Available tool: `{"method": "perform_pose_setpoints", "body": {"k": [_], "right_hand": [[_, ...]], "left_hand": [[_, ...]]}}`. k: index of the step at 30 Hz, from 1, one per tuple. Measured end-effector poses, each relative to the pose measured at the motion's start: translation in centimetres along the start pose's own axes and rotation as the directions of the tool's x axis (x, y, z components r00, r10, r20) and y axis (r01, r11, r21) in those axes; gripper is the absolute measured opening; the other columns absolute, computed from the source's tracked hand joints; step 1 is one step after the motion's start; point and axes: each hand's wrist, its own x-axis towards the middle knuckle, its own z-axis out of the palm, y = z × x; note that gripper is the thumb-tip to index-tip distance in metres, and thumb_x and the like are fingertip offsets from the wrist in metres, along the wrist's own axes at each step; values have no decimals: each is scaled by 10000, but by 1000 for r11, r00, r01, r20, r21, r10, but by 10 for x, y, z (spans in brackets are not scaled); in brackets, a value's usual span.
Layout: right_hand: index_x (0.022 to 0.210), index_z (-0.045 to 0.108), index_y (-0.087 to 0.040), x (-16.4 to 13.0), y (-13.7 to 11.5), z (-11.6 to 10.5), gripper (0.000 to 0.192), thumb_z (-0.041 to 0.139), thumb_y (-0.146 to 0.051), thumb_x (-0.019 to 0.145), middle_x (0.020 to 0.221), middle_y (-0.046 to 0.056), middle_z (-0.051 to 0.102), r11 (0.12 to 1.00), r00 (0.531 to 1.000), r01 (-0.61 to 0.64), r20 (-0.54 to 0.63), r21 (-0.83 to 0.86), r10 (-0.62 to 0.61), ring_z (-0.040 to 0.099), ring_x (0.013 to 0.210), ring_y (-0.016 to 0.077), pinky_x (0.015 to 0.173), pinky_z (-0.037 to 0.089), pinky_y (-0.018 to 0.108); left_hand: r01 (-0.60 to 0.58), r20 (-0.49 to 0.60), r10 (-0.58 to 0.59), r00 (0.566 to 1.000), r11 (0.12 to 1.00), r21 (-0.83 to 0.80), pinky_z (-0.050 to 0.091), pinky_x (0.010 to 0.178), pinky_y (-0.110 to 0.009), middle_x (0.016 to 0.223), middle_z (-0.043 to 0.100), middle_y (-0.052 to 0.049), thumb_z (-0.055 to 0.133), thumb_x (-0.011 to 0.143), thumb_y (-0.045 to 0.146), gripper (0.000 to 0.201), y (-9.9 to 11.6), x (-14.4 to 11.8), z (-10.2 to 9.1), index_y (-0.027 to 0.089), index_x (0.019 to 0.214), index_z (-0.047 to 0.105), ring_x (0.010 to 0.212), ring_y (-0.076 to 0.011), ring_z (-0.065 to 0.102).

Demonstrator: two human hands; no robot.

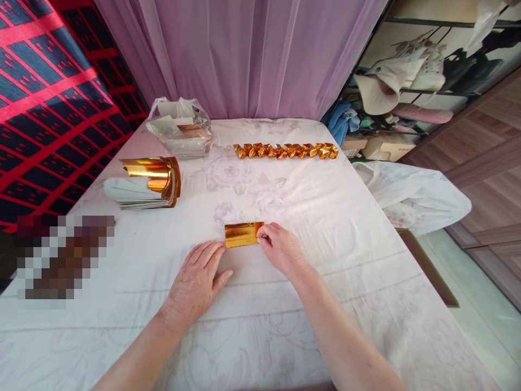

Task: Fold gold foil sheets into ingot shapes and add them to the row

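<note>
A small folded sheet of gold foil paper (pixel 241 234) lies on the white floral tablecloth (pixel 325 228). My right hand (pixel 280 248) pinches its right end with fingertips and thumb. My left hand (pixel 197 279) rests flat on the cloth, fingers apart, its fingertips just below the sheet's left edge. A row of several folded gold paper pieces (pixel 286 150) lies farther back in the middle of the table.
A curled stack of gold-and-white paper sheets (pixel 147 182) sits at the left. Behind it is a clear plastic bag (pixel 180 128) with more paper. A white plastic bag (pixel 411 195) hangs off the right edge. Cluttered shelves (pixel 407 81) stand at the right; a pink curtain (pixel 244 54) hangs behind.
</note>
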Motion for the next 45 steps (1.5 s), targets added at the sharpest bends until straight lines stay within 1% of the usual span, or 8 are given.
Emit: {"method": "perform_pose_setpoints", "body": {"k": [3,5,8,15,18,23,34,45], "right_hand": [[866,669,-231,0,0,0,140,569,-134,881,948,6,659,1000,1000,-3,3,1,3,588,784,129,644,349,243],[869,668,-230,0,0,0,138,568,-137,883,950,9,659,1000,1000,3,2,0,-3,589,786,131,641,345,243],[874,667,-230,0,0,0,139,557,-147,891,946,8,659,1000,1000,12,-2,-14,-12,590,781,133,630,339,243],[917,667,-236,-4,-5,6,152,520,-197,928,953,15,667,993,997,36,-67,-108,-44,590,723,137,607,335,255],[930,672,-228,-7,-11,13,161,512,-224,954,959,24,679,987,989,90,-105,-135,-104,618,797,155,638,362,260],[916,697,-227,-10,-20,22,185,525,-273,966,943,42,684,970,982,150,-84,-191,-168,625,886,182,683,393,271],[862,670,-229,-8,-22,32,159,612,-362,927,913,22,680,983,985,63,-145,-172,-89,621,878,192,668,381,286],[825,661,-229,-6,-23,17,142,612,-313,928,925,11,693,990,998,-41,-61,-137,33,626,861,174,646,356,278]], "left_hand": [[19,-27,-19,999,1000,5,469,1031,-497,1265,630,-155,430,995,408,417,3,4,-3,132,1251,608,1173,-298,575],[-13,-28,14,1000,1000,26,450,1051,-499,1296,624,-148,433,994,400,433,5,7,-3,139,1304,587,1213,-304,558],[-62,7,62,998,995,74,392,1095,-528,1344,617,-129,423,996,409,463,8,9,1,160,1357,569,1287,-321,513],[-44,44,40,998,994,99,356,1107,-547,1356,618,-113,426,989,442,472,6,8,7,178,1347,584,1309,-329,490],[-46,45,42,998,994,97,353,1109,-546,1352,621,-112,443,985,433,467,7,8,7,171,1345,582,1309,-328,492],[-56,54,50,997,992,113,351,1113,-542,1348,620,-128,432,989,422,472,8,9,6,143,1336,588,1310,-328,487],[-60,74,52,996,991,116,340,1113,-542,1368,599,-122,476,976,400,452,9,10,5,171,1354,573,1303,-328,486],[-21,76,14,997,995,94,315,1127,-550,1352,621,-87,487,973,405,408,10,11,4,197,1298,622,1303,-321,494]]}}
